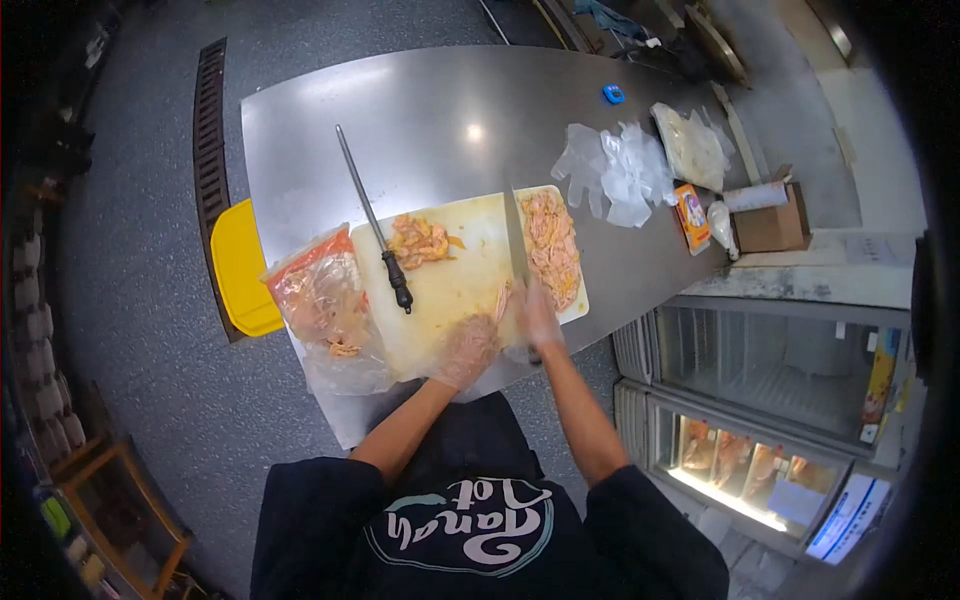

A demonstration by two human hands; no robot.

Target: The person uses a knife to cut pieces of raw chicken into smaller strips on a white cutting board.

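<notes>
In a clear plastic glove, my right hand point(538, 315) is closed around the handle of a long kitchen knife point(515, 236), its blade pointing away from me. My gloved left hand point(469, 349) rests on the white cutting board point(442, 300), at the end of a strip of raw meat point(503, 300) close to the blade. Right of the knife lies a heap of sliced raw meat point(553, 247). A smaller pile of raw meat pieces point(417, 241) sits at the board's far left. A honing steel point(375, 225) with a black handle lies across the board's left edge.
Left of the board is a plastic bag of raw meat point(322, 300). Loose plastic gloves point(626, 169), a blue timer point(613, 94), an orange box point(691, 219) and a cardboard box point(772, 217) are on the steel table point(420, 120). A yellow lid point(241, 270) shows beyond the left edge.
</notes>
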